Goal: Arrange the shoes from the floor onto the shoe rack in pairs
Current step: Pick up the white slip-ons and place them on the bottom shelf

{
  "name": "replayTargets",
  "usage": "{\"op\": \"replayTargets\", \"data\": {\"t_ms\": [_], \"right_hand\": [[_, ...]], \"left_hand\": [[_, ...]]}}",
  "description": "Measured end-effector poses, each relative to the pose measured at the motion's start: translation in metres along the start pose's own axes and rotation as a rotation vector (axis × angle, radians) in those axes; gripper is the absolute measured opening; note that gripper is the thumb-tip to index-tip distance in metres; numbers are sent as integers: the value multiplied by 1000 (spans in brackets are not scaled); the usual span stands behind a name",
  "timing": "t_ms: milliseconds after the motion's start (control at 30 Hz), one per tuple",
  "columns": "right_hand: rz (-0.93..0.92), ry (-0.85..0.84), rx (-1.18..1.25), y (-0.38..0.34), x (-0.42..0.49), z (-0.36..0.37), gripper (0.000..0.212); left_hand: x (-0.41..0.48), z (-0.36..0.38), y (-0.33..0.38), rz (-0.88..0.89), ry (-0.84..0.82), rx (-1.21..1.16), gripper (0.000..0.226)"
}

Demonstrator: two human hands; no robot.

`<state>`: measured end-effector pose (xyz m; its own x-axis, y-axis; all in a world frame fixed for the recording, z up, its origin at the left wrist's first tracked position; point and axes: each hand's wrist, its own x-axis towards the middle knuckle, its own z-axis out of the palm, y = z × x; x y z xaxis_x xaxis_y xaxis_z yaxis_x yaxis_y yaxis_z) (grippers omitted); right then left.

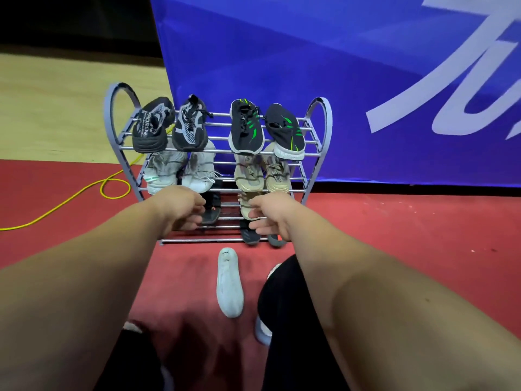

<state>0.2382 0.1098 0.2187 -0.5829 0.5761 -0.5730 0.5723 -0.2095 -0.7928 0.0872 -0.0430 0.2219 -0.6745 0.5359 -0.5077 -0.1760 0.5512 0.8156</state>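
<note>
The grey metal shoe rack (321,128) has four tiers. A grey-black pair (169,128) and a black pair with green stripes (265,131) lie on the top tier. Below them are a white pair (180,173) and a beige pair (262,176). On the third tier are a black shoe (211,213) and a beige shoe (246,207). Dark shoes (251,237) sit on the bottom tier at right. A white shoe (229,282) lies on the red floor before the rack. My left hand (183,210) hovers with loosely curled fingers beside the black shoe. My right hand (270,215), fingers relaxed, is at the beige shoe's edge.
A blue banner (338,80) stands right behind the rack. A yellow cable (112,187) loops over the red floor to the left. My black-trousered knee (284,306) is low at right, with white footwear (262,331) beside it.
</note>
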Motion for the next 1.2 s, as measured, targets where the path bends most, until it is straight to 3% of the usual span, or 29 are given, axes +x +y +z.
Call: {"op": "replayTargets", "data": {"t_ms": [167, 333, 567, 833, 900, 967, 1067, 1200], "right_hand": [[75, 2, -10, 12, 37, 24, 27], [170, -66, -60, 48, 97, 65, 21], [386, -61, -67, 120, 187, 92, 8], [560, -50, -260, 218, 250, 108, 11], [566, -23, -341, 236, 263, 111, 23], [573, 12, -391, 249, 274, 117, 35], [620, 10, -316, 252, 276, 134, 42], [682, -29, -151, 246, 275, 148, 25]], "left_hand": [[19, -8, -25, -46, 13, -17, 9], [66, -16, -98, -253, 23, -24, 11], [146, 19, -185, -479, -84, -100, 20], [207, 71, -262, -583, -139, -44, 17], [214, 76, -277, -603, -161, -60, 21], [220, 77, -292, -635, -138, -85, 11], [222, 76, -313, -688, -74, -110, 8], [220, 78, -326, -742, -128, -193, 22]]}}
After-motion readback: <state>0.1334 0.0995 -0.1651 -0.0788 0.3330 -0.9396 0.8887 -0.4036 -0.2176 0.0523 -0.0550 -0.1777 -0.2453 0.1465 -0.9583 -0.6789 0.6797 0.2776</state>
